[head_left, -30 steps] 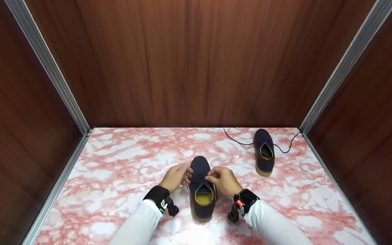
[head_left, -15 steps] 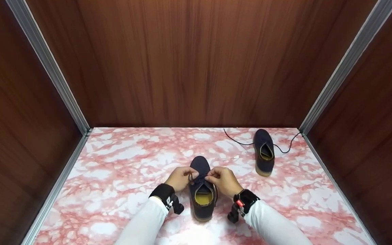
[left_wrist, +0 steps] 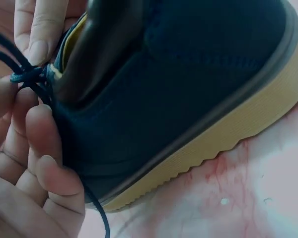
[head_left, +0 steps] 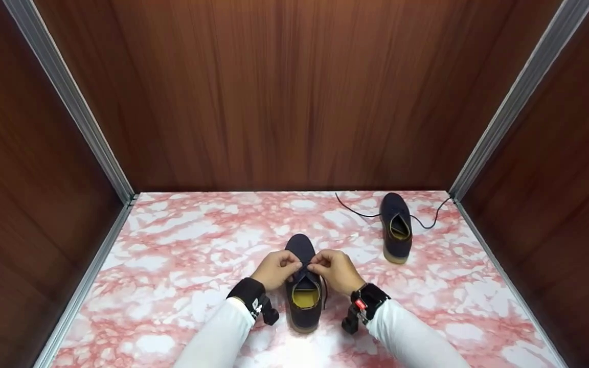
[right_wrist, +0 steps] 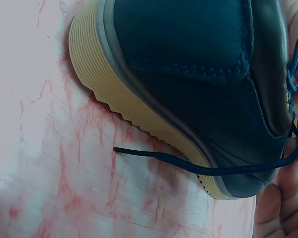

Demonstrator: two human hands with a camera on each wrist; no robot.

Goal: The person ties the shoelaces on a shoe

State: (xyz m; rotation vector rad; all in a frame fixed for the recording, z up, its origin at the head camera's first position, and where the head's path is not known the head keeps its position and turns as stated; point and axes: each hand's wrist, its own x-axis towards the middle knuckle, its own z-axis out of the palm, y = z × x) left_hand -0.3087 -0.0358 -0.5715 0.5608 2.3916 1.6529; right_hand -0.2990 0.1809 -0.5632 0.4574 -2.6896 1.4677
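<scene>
A dark navy shoe (head_left: pixel 303 318) with a yellow insole stands upright, toe away from me, between both hands. From the left, my left hand (head_left: pixel 272 272) pinches its dark shoelace over the tongue. My right hand (head_left: pixel 341 273) pinches the lace from the other side, fingertips close to the left ones. In the left wrist view, crossed strands and a knot of the shoelace (left_wrist: pixel 29 75) sit between the fingertips of both hands. One loose lace end (right_wrist: pixel 223 170) hangs down the shoe's right side in the right wrist view. Fingertips partly cover the knot.
A matching shoe (head_left: pixel 398 244) stands farther back on the right, its untied laces (head_left: pixel 431 225) spread to both sides. Pink-and-white marbled tabletop (head_left: pixel 197 225) lies under everything. Brown wood-grain panels (head_left: pixel 294 102) with metal corner rails (head_left: pixel 77 110) enclose three sides.
My left hand, with loose fingers beside the shoe at first, has moved right and pinched the lace, then drawn in close to the right fingertips. The right hand has stayed in place.
</scene>
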